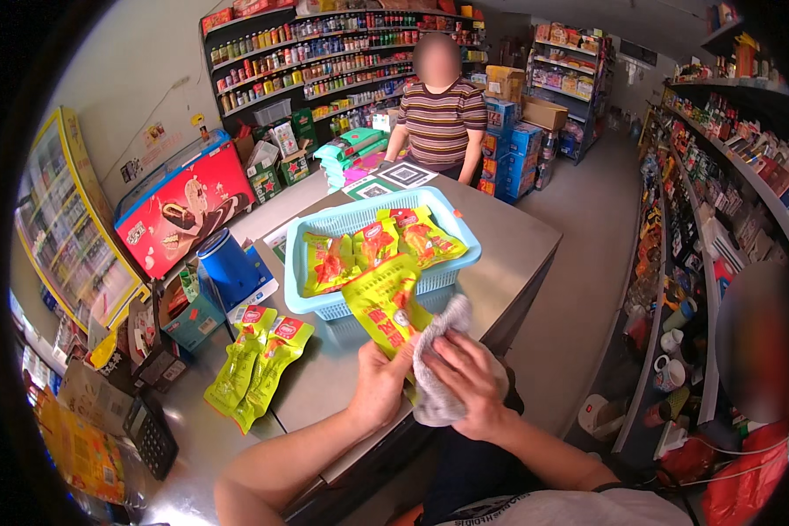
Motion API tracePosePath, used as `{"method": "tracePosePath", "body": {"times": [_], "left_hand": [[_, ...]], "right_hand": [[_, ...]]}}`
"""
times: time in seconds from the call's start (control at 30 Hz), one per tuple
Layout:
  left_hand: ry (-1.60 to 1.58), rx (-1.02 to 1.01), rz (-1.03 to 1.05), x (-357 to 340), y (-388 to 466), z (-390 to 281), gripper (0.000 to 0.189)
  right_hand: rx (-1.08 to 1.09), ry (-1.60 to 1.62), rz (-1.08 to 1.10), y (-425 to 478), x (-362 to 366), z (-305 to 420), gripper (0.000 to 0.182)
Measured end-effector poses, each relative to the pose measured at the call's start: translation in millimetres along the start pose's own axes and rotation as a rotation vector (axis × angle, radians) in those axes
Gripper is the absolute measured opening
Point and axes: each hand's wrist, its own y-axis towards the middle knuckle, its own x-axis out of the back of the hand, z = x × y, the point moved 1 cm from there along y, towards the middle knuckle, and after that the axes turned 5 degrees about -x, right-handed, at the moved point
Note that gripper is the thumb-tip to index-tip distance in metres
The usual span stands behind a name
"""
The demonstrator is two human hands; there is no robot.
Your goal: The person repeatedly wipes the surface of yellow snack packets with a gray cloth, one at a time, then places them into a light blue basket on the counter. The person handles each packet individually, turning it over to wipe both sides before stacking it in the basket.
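Observation:
Gripped in my left hand (379,381) is a yellow-green snack packet (382,304), held up at the near side of a light blue plastic basket (322,306). My right hand (470,388) presses a grey cloth (437,384) against the packet's lower part, which the cloth partly hides. Inside the basket lie three similar snack packets (376,242), side by side. To the left, two more snack packets (260,361) rest flat on the metal counter (342,358), one overlapping the other.
Left of the basket stands a blue tub (227,266); a black calculator (150,437) lies nearer me. A person in a striped shirt (442,121) stands across the counter beside printed code sheets (404,174). Stocked shelves (690,217) line the right, and a red chest freezer (184,210) stands left.

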Motion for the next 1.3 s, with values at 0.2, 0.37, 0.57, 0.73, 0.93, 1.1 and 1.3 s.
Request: {"method": "tracePosePath", "body": {"times": [0.2,0.37,0.57,0.73,0.93,1.1,1.3], "left_hand": [[0.030,-0.035,-0.032,-5.8,2.0,-1.3,0.028],[0.040,-0.026,0.000,-9.3,-1.5,-6.6,0.031],[-0.037,-0.090,-0.029,-12.2,2.1,-12.1,0.028],[-0.211,0.018,0.103,-23.9,-10.6,-19.5,0.036],[-0.256,0.062,0.195,-33.4,-17.9,-27.1,0.067],[-0.132,-0.083,0.114,-30.6,-12.8,-24.8,0.074],[-0.102,-0.037,0.067,-21.5,-16.0,-22.5,0.064]], "right_hand": [[0.073,-0.132,-0.040,-28.2,-19.5,-6.6,0.046],[0.020,-0.012,-0.030,-41.9,-3.6,-10.0,0.039],[-0.331,0.287,-0.015,-93.3,8.5,-31.2,0.043],[-0.391,0.749,-0.340,-73.1,23.2,-33.7,0.044],[-0.524,0.880,-0.250,-26.9,6.4,-3.1,0.049],[-0.195,1.160,-0.272,7.7,-11.7,11.0,0.060],[0.057,0.206,-0.167,42.6,-21.6,26.5,0.051]]}}
